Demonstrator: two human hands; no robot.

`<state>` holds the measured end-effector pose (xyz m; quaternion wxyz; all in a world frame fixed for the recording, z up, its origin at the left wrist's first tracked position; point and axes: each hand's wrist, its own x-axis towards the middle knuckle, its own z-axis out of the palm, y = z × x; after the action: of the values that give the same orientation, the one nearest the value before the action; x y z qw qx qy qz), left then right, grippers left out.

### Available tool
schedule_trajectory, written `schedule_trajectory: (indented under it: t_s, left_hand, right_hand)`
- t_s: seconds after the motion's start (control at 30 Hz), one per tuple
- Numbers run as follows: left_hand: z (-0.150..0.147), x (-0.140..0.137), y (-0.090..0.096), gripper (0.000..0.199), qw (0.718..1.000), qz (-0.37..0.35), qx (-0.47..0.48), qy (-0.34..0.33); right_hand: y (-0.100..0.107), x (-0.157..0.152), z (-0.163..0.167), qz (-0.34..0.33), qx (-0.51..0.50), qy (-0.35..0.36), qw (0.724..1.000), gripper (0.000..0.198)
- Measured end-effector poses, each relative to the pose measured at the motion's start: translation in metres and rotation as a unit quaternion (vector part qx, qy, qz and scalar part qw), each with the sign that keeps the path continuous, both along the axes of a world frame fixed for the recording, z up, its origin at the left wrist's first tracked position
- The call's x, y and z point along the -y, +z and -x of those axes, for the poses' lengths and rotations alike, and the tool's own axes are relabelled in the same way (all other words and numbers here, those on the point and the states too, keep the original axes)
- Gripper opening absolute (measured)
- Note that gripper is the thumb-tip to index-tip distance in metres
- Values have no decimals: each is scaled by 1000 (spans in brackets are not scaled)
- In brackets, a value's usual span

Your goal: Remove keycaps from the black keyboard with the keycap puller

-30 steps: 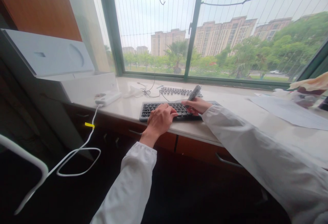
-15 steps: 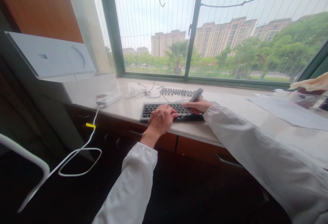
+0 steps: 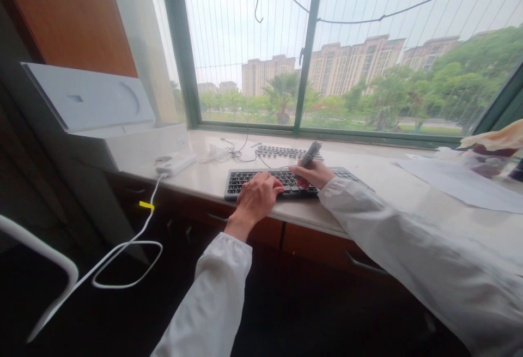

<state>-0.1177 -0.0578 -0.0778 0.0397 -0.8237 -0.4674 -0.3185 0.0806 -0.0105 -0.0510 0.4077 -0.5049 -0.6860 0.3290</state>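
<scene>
A black keyboard (image 3: 236,181) lies along the front edge of the windowsill counter. My left hand (image 3: 257,196) rests on its left-middle part, fingers bent over the keys and thumb pointing right; the fingertips are partly hidden. In my right hand (image 3: 314,174) is a thick dark grey stick-shaped tool (image 3: 311,154), tilted with its top end up and to the right. Its lower end points down at the keys right of my left thumb and is covered by my fingers. Behind the keyboard, small dark pieces like keycaps (image 3: 281,151) stand in rows.
Thin dark cables (image 3: 237,153) and a clear plastic bag (image 3: 214,152) lie left of the rows. Further left are a white power strip (image 3: 176,164) with a white cord and an open white box (image 3: 149,147). Paper sheets (image 3: 461,182) lie right; a window (image 3: 253,46) stands behind.
My right hand and the tool have shifted slightly left along the keyboard, showing more of its right end. My left hand stays in place. The whole view has tilted up a little.
</scene>
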Motion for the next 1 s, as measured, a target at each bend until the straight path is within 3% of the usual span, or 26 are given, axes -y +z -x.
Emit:
schedule_trajectory:
  t_s: [0.3, 0.57, 0.73, 1.0]
  left_hand:
    - [4, -3, 3, 25, 998, -21, -47, -20]
    - [1, -5, 10, 22, 990, -57, -131, -16]
    - [-4, -1, 10, 21, 989, -64, -129, -17]
    - [-1, -5, 9, 22, 993, -54, -107, -24]
  right_hand:
    - [-5, 6, 13, -125, 95, -44, 987, 44]
    - [-3, 12, 22, -165, 166, -73, 970, 43]
    - [-5, 12, 24, -197, 193, -92, 957, 45]
    - [-3, 13, 27, -192, 210, -102, 953, 44]
